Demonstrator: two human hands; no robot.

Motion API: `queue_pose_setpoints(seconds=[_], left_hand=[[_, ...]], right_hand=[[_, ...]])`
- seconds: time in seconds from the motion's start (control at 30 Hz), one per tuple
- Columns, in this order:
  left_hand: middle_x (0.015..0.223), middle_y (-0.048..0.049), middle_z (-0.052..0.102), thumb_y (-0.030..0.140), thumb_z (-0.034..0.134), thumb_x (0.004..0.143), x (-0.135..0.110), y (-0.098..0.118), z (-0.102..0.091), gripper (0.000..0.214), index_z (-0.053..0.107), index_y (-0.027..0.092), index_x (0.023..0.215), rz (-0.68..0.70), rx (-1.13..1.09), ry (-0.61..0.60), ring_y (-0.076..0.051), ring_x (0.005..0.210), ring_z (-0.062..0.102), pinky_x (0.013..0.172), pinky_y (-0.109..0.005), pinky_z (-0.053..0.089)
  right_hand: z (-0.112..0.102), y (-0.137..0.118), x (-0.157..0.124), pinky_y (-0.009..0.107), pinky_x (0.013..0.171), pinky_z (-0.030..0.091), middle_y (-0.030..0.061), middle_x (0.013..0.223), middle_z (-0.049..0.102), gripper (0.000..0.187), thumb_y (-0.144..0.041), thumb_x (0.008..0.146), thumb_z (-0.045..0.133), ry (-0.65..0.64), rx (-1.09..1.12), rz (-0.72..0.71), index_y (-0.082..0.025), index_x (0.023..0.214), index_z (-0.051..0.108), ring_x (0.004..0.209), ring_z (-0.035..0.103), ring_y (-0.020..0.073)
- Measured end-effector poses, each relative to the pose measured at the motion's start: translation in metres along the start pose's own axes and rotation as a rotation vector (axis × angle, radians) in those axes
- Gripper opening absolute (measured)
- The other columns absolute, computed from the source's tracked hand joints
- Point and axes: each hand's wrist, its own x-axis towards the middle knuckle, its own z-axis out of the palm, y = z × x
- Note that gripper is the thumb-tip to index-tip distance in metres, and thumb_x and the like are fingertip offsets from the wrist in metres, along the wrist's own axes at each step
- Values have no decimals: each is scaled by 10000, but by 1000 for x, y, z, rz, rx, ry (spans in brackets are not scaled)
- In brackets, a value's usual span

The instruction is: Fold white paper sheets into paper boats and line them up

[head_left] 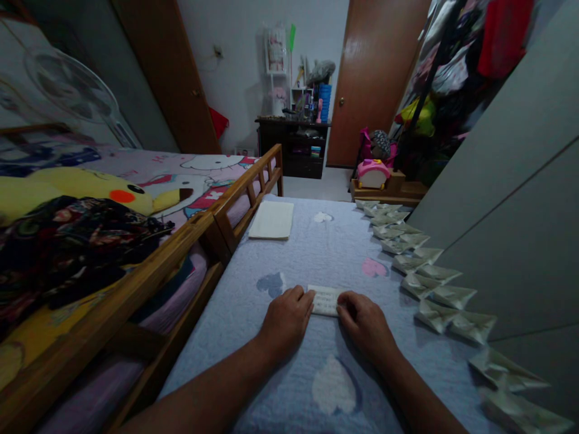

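Holding flat rect. paper (325,299), L hand (288,317) & R hand (365,324).

It's looking like a home bedroom! A plush toy (94,184) is lying on cartoon bedding (210,163), a fan (75,84) standing behind.

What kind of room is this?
Probably a bedroom: there's a cartoon-print sheet with a yellow plush toy on it, a wooden bed rail, and what look like hanging clothes.
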Motion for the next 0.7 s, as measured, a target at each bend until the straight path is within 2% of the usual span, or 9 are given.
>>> queue_pose_setpoints(seconds=[0.43,0.7], left_hand=[[1029,-73,624,217,447,993,1,-1,5,301,583,183,1259,14,83,7,-219,926,608,814,-351,539],[1065,-84,624,221,421,1003,2,-1,4,348,540,161,1325,-4,119,-21,-227,948,609,823,-356,533]], right_hand=[[1,0,0,298,669,418,53,765,674,168,-264,816,486,56,-11,-25,-192,842,636,712,594,195],[1,0,0,311,683,424,66,788,673,191,-279,825,480,43,-15,-4,-183,872,639,730,599,207]])
